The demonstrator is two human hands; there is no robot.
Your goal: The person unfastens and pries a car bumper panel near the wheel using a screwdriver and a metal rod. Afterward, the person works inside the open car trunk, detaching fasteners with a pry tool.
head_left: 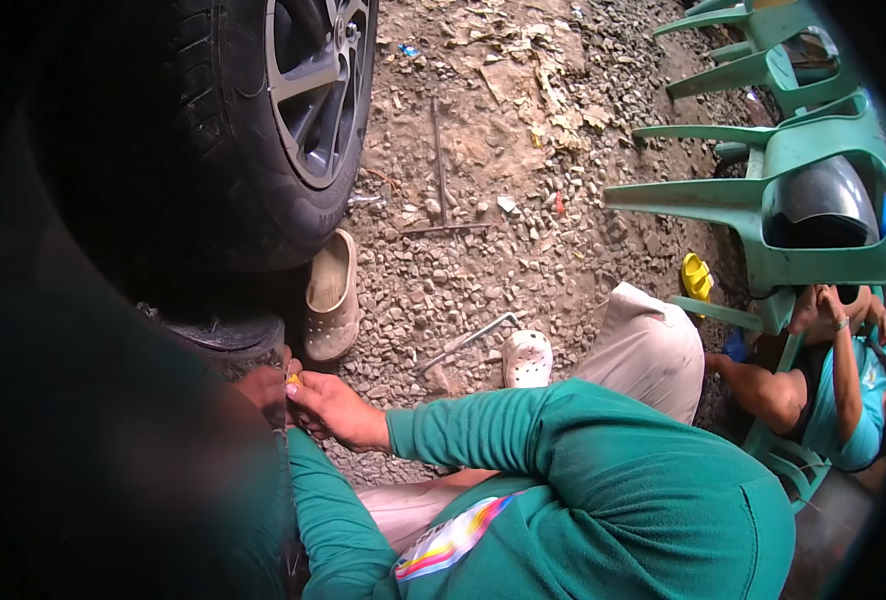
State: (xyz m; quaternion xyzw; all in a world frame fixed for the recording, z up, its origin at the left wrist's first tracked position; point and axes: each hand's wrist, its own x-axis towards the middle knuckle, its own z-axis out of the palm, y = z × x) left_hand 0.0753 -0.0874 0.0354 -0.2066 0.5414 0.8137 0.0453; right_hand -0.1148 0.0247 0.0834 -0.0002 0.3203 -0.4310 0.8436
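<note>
One yellow piece [294, 380] sits pinched at the tip of the right grip [338, 407].

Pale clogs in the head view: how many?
2. One pale clog is just below the tyre in the picture; a second pale clog is left of the trouser leg. Others may be hidden in the dark left side.

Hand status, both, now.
Left hand: dim, partly hidden; open or closed cannot be told.
Right hand: closed, fingertips pinching a small yellow piece.

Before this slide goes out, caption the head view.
Right hand pinching a small yellow piece near a wheel, above gravel.
</note>
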